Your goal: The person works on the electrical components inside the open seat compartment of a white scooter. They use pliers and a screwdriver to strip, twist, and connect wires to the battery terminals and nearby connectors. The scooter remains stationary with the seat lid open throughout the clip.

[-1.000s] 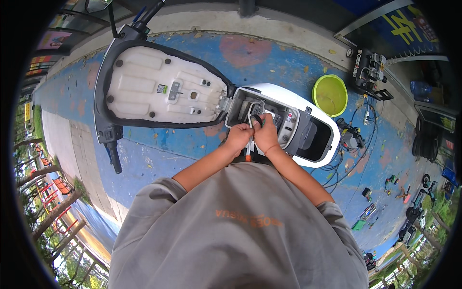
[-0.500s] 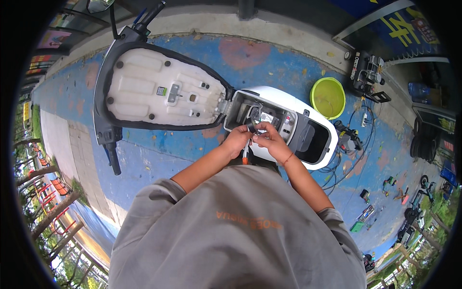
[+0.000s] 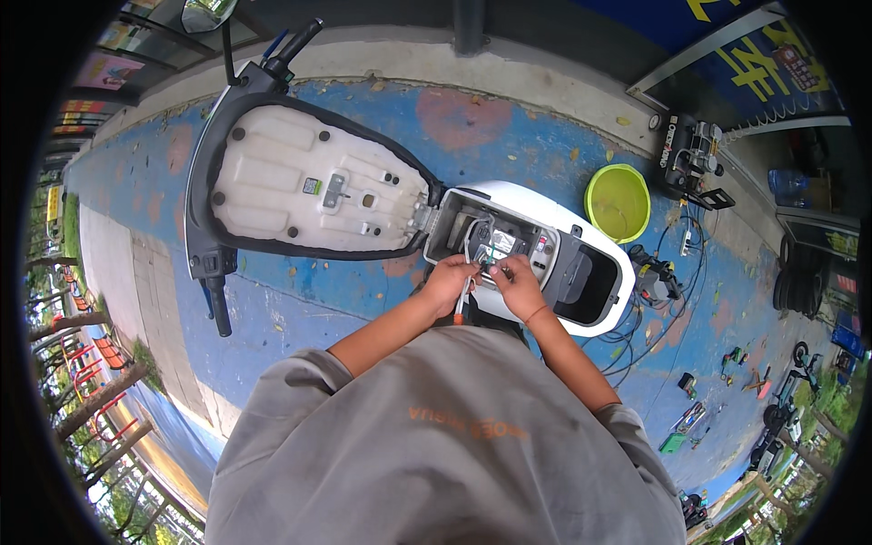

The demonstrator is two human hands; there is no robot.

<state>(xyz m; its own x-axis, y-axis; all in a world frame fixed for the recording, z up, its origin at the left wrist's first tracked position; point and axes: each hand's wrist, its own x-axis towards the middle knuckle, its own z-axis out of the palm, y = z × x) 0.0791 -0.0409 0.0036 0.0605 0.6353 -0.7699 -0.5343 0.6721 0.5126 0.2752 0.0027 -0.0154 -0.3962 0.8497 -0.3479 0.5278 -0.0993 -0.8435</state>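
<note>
A white scooter [image 3: 531,202] stands in front of me with its seat tipped up, the pale underside [image 3: 272,186] showing. Both my hands are at the near edge of the open underseat compartment [image 3: 443,222]. My left hand [image 3: 447,283] pinches a light grey cable [image 3: 467,289] that runs up into the compartment and down to an orange end [image 3: 459,318]. Close beside it, the fingers of my right hand [image 3: 518,285] are pinched together on what looks like a thin green wire [image 3: 491,247]. The exact contact is too small to make out.
A yellow-green basin [image 3: 619,203] stands right of the scooter, beside an air compressor [image 3: 687,159]. Dark cables [image 3: 695,282] trail across the blue floor near a black and grey tool [image 3: 656,278]. Scattered tools [image 3: 690,418] lie farther right. The handlebar [image 3: 218,304] juts out at left.
My hands have moved slightly apart and a green wire now shows between them. The whole view has shifted, with the scooter appearing a little lower.
</note>
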